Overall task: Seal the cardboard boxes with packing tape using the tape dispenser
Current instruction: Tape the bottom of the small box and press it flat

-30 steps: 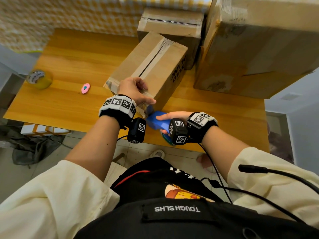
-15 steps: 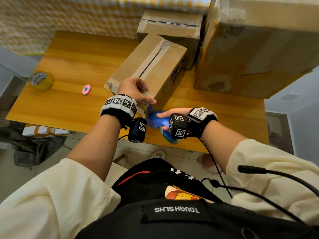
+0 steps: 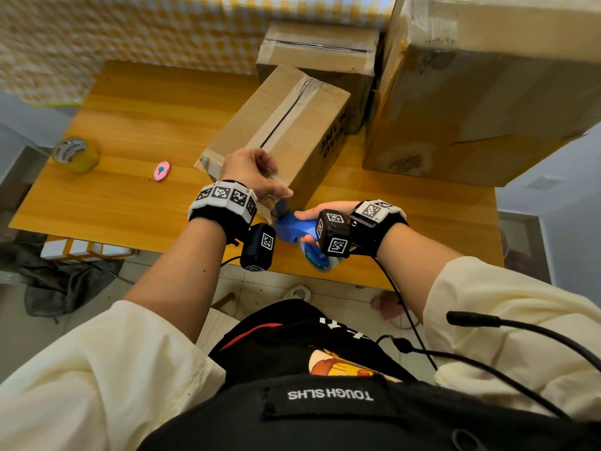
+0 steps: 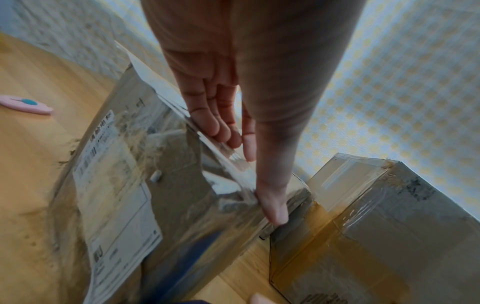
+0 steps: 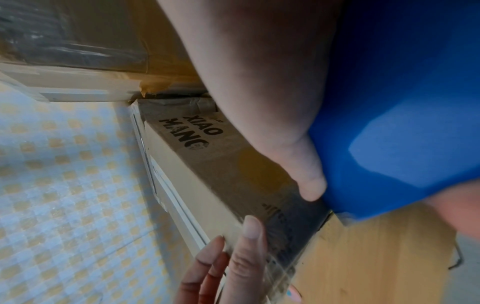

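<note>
A small cardboard box lies slanted in the middle of the wooden table, with a taped seam along its top. My left hand is at the box's near end. In the left wrist view its straight fingers lie on the top edge and the thumb presses clear tape onto the box near the corner. My right hand grips the blue tape dispenser low against the box's near corner. The right wrist view shows the dispenser beside the box.
A medium box stands behind the small one and a large box fills the right side. A yellow tape roll and a small pink cutter lie on the left. The table's front edge is just below my wrists.
My right wrist has shifted slightly toward the box while holding the dispenser. My left hand has stayed at the box's near end.
</note>
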